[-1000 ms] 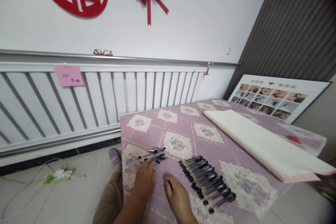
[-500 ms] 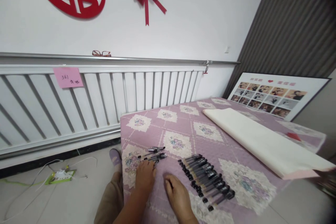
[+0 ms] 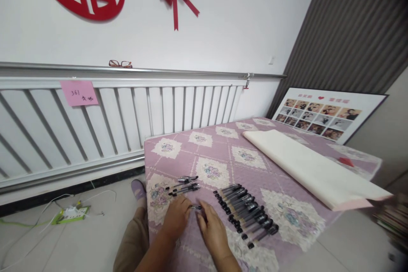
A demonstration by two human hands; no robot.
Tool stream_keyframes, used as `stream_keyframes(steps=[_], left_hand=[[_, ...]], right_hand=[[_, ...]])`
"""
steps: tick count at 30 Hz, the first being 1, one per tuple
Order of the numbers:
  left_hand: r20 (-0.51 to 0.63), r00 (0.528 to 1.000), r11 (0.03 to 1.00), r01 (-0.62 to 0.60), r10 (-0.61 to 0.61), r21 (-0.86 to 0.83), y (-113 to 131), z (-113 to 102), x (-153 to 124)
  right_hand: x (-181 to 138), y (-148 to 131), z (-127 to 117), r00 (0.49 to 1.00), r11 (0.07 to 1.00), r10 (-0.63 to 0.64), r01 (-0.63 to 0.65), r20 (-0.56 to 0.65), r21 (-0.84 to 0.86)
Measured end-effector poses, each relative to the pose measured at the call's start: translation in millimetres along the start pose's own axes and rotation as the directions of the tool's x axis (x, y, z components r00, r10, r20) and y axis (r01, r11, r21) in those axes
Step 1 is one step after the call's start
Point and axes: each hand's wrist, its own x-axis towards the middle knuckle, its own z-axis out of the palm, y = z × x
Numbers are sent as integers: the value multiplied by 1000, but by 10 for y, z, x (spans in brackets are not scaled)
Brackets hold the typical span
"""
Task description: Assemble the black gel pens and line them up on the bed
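Note:
My left hand (image 3: 176,217) and my right hand (image 3: 212,233) rest close together on the purple patterned cover (image 3: 223,165). Between their fingertips lies a black pen (image 3: 195,207); the left fingers pinch its end and the right fingers touch it. A small group of black pens (image 3: 183,185) lies just beyond my left hand. A long row of several black pens (image 3: 245,212) lies side by side to the right of my right hand.
A cream folded sheet (image 3: 306,168) lies across the cover at the right. Behind it leans a photo board (image 3: 321,114). A white radiator (image 3: 127,114) with a pink note (image 3: 79,92) and red glasses (image 3: 120,63) lines the wall. Cables and a green item (image 3: 70,213) lie on the floor.
My left hand has drawn one pen back from the small group toward me, and my right hand has moved left to meet it. The view has shifted slightly.

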Motion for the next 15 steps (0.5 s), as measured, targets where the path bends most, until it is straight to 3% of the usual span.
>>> stream_keyframes(steps=[5, 15], left_hand=[[83, 995, 998, -60, 62, -37, 16, -35, 2], [116, 993, 1000, -9, 11, -20, 17, -40, 17]], right_hand=[[-1, -37, -29, 998, 1000, 13, -12, 58, -24], [4, 22, -2, 995, 994, 99, -99, 12, 54]])
